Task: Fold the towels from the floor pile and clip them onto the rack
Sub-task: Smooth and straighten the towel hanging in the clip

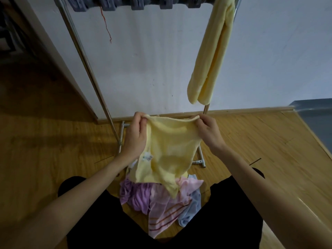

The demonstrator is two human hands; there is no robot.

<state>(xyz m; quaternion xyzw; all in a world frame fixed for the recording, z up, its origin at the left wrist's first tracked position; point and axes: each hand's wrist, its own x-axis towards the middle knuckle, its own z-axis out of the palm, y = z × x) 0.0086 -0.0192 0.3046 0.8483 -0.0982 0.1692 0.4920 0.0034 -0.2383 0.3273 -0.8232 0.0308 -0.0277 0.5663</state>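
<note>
The left hand and right hand each pinch a top corner of the soft pale-yellow terry towel, stretched between them above the floor pile of pastel towels. Match corners squarely before folding.

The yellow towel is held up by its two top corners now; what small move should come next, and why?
Probably bring the left hand and right hand together, so the yellow towel folds in half. Each hand pinches one top corner and the cloth hangs open and unfolded above the floor pile. A folded yellow towel already hangs on the rack.
</note>
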